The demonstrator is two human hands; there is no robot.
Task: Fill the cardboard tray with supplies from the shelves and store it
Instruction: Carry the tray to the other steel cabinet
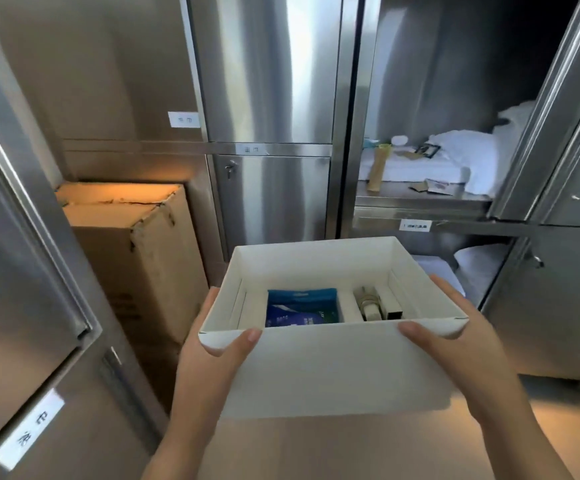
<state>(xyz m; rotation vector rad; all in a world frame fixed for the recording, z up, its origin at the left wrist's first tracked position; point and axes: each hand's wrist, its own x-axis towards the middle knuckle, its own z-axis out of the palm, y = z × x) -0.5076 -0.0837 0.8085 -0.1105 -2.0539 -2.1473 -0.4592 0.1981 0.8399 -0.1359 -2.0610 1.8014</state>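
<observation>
Stainless-steel cabinet fronts (274, 81) with small white paper labels (183, 119) fill the background.

- White cardboard tray (316, 368), rectangular and open-topped: held level in the air in front of the cabinets, carried by both hands.
- Left hand (212, 351): grips the tray's near left corner, thumb hooked over the near rim, fingers (209, 306) curled round the left wall.
- Right hand (455, 341): grips the tray's near right corner, thumb on the near rim, fingers (449, 287) wrapped along the right wall.
- Blue foil packet (300, 308): lying flat inside the tray, left of centre.
- Small pale grey fitting (368, 304) and slim white box with a dark end (390, 306): side by side inside the tray, right of the packet; what exactly they are cannot be told.
- Tall brown corrugated carton (136, 244): standing behind and left of the tray, top flaps torn.
- Open steel shelf (420, 199): above and right of the tray, bearing folded white cloths (461, 157) and an upright tan paper tube (378, 166).
- White soft bundle (479, 261): in the compartment just behind the tray's right side.
</observation>
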